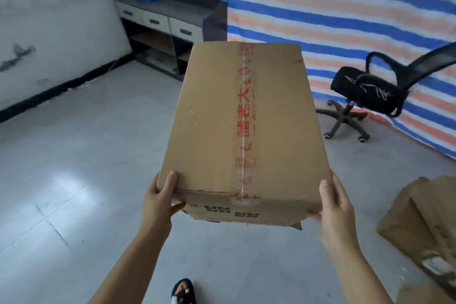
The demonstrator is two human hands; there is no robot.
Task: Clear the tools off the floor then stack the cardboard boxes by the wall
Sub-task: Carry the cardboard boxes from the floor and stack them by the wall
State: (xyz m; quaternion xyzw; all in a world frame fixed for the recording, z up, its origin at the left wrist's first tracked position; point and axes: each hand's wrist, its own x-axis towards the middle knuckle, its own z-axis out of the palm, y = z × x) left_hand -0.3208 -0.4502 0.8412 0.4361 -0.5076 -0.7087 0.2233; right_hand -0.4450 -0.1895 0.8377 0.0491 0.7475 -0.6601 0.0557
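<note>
We are in the stacking step: our left hand (158,201) and right hand (336,207) grip the near corners of the taped cardboard box (243,131), fingers curled beneath, held above the floor (81,180). No tools show. Next we carry it to the wall (56,32) at ten o'clock; another box (419,224) waits at four o'clock.

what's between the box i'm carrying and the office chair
Only bare grey floor, going by the head view. The carried cardboard box and the black office chair stand apart with nothing lying between them.
</note>
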